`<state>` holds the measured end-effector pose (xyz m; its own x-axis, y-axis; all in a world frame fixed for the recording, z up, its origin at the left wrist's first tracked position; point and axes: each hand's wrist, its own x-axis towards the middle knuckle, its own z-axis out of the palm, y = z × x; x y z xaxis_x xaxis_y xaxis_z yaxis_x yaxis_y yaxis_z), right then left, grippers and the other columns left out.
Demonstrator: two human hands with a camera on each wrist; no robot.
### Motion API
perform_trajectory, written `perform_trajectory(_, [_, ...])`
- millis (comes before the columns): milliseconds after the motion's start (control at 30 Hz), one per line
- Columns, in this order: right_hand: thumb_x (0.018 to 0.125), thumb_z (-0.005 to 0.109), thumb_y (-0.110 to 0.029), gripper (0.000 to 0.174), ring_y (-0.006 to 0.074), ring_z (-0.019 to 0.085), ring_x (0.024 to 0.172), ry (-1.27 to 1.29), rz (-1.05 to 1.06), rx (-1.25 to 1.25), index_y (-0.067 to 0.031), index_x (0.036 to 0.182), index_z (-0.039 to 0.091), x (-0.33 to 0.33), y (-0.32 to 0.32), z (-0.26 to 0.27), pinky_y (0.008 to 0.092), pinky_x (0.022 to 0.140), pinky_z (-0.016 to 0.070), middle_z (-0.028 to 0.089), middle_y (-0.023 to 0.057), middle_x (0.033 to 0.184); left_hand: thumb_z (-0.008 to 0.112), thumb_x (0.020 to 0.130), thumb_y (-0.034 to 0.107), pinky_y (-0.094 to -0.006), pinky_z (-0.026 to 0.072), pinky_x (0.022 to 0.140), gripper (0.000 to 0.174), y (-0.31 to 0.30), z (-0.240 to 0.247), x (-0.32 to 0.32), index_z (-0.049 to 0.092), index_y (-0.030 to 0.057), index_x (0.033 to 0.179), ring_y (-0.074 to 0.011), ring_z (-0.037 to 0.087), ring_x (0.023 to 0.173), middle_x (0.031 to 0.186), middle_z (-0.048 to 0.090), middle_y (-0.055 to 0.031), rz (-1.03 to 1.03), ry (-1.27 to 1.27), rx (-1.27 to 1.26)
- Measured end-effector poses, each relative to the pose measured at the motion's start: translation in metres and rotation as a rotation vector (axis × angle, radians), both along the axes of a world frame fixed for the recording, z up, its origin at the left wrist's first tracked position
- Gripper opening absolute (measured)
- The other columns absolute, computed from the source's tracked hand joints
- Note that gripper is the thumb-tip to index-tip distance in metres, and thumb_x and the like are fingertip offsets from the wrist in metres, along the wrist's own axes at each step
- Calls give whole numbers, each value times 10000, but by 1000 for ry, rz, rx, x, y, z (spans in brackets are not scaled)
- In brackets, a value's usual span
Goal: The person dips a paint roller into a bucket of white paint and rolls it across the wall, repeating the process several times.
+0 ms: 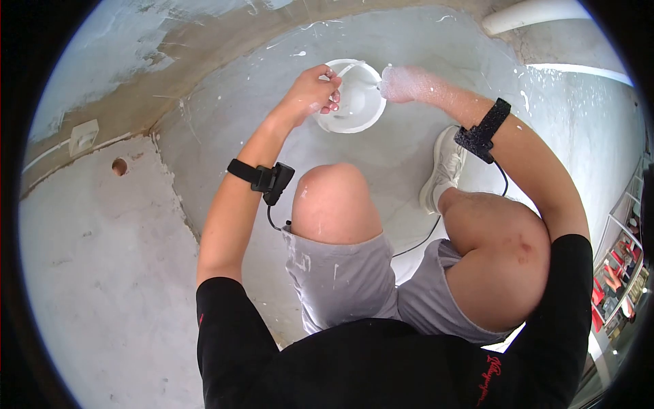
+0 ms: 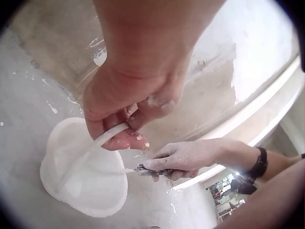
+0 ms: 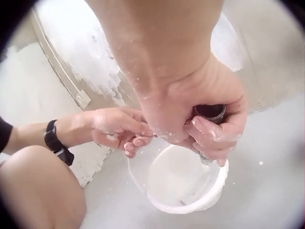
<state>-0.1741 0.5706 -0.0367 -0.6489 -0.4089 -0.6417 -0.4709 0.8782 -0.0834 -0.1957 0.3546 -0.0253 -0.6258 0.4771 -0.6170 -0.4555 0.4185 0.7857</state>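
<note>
A white bucket (image 1: 373, 123) with white residue inside stands on the floor in front of the knees. My left hand (image 1: 310, 95) is at its left rim, the fingers curled round the bucket's white handle (image 2: 113, 132), which arches up from the rim in the left wrist view. On the right, my right hand (image 1: 407, 84), coated with white powder, grips a tool by its dark handle (image 2: 155, 171). The tool's thin, whitened end (image 2: 125, 170) reaches over the bucket's opening. The round end of that handle shows between the fingers in the right wrist view.
Pale floor (image 1: 259, 82) with white splatters surrounds the bucket. A shoe (image 1: 446, 163) stands to its right. White pipes (image 1: 535, 15) run at the upper right, and a wall socket box (image 1: 84, 136) sits at left. A shelf (image 1: 616, 276) holds items at far right.
</note>
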Motion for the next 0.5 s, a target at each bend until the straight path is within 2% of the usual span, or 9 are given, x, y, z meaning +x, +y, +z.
perform_trajectory(33, [869, 493, -129, 259, 355, 680, 768, -2, -6, -2, 40, 876, 689, -2, -2, 3, 457, 669, 567, 680, 220, 901, 555, 951, 208, -264, 433, 543, 171, 0, 1, 0, 541, 39, 974, -142, 572, 623, 723, 588, -48, 3, -3, -3])
perform_trajectory(100, [806, 502, -82, 295, 343, 677, 853, -113, 61, 192, -3, 1006, 705, -6, -13, 22, 465, 743, 536, 690, 201, 952, 557, 950, 210, -265, 432, 542, 173, 1, 3, 0, 540, 40, 974, -145, 578, 624, 724, 588, -50, 1, -8, -9])
perform_trajectory(133, [806, 502, -82, 295, 343, 677, 853, -114, 58, 191, -3, 1006, 705, -5, -18, 32, 465, 743, 536, 690, 201, 952, 556, 950, 210, -266, 431, 540, 173, 1, 4, 0, 539, 40, 976, -148, 582, 626, 724, 588, -51, -7, -1, -14])
perform_trajectory(200, [798, 517, -71, 291, 346, 679, 838, -168, -292, 130, 3, 1007, 705, -1, -25, 44, 465, 740, 537, 692, 193, 957, 556, 949, 209, -267, 429, 537, 173, 1, 3, -1, 538, 40, 977, -150, 587, 628, 724, 588, -52, -16, 8, -20])
perform_trajectory(233, [798, 517, -71, 291, 346, 679, 838, -169, -293, 129, 3, 1007, 705, 0, -23, 38, 465, 740, 537, 692, 193, 957, 556, 949, 209, -267, 428, 536, 172, 1, 3, -1, 537, 40, 975, -151, 587, 628, 725, 588, -53, -16, 8, -11])
perform_trajectory(300, [840, 484, -114, 266, 323, 683, 731, -171, -208, 111, 28, 918, 695, 3, -15, 13, 442, 668, 559, 682, 208, 828, 556, 949, 209, -268, 427, 534, 172, 1, 2, -1, 537, 40, 973, -152, 588, 628, 725, 588, -55, -13, 11, -3])
perform_trajectory(333, [840, 484, -114, 266, 323, 683, 731, -171, -207, 111, 28, 918, 695, 5, -11, 1, 442, 668, 559, 682, 208, 828, 556, 950, 208, -268, 427, 533, 170, 1, 2, -1, 538, 40, 969, -152, 588, 628, 725, 588, -55, -20, 5, -12])
perform_trajectory(400, [816, 490, -83, 248, 340, 678, 716, -7, 51, 34, 27, 900, 696, 10, -6, -9, 468, 667, 550, 685, 200, 804, 556, 950, 208, -268, 427, 533, 169, 2, 2, -1, 538, 41, 966, -153, 588, 628, 726, 588, -55, -25, 1, -21])
perform_trajectory(500, [794, 511, -61, 222, 354, 671, 718, 34, -28, -55, 24, 875, 701, 2, -3, -4, 474, 663, 543, 686, 194, 804, 555, 951, 205, -269, 425, 531, 168, 1, 2, -3, 540, 38, 962, -153, 587, 626, 726, 588, -56, -27, 2, -40])
